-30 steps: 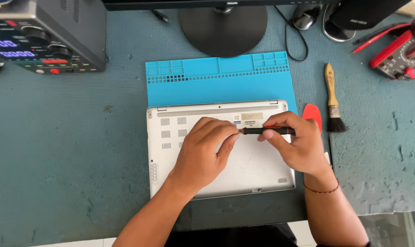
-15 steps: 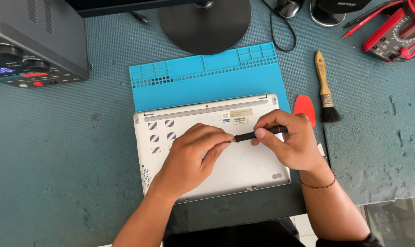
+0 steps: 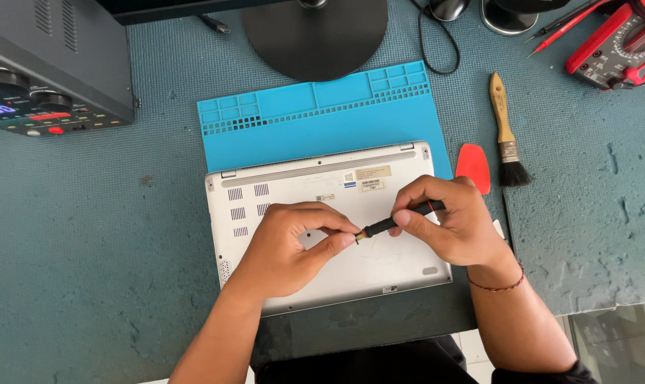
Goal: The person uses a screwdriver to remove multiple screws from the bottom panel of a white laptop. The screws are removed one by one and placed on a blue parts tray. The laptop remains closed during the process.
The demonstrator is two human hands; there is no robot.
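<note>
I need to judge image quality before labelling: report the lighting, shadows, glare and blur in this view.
Head view: even, soft daylight; faint shadows under the left hand and right hand on the silver laptop; no strong glare; the black screwdriver and paintbrush are sharp; straight edges bow only slightly near the frame's borders.

Showing, at the upper left of the frame, a grey bench instrument (image 3: 52, 64) with knobs, glowing with red and blue lights. Showing, at top centre, a round black monitor base (image 3: 315, 35), with a dark pen (image 3: 214, 25) lying just to its left and a black cable (image 3: 425, 50) looping down at its right. Spreading below that base, a blue work mat (image 3: 301, 121) with small compartments along its upper edge. Lying right of centre, a red plastic pick (image 3: 473, 167) just beside a wooden-handled brush (image 3: 506, 135) with black bristles. Resting in the upper right corner, a red multimeter (image 3: 617, 43) with red probes (image 3: 557, 32). Covering the bench, a worn teal table cover (image 3: 88, 249).
</note>
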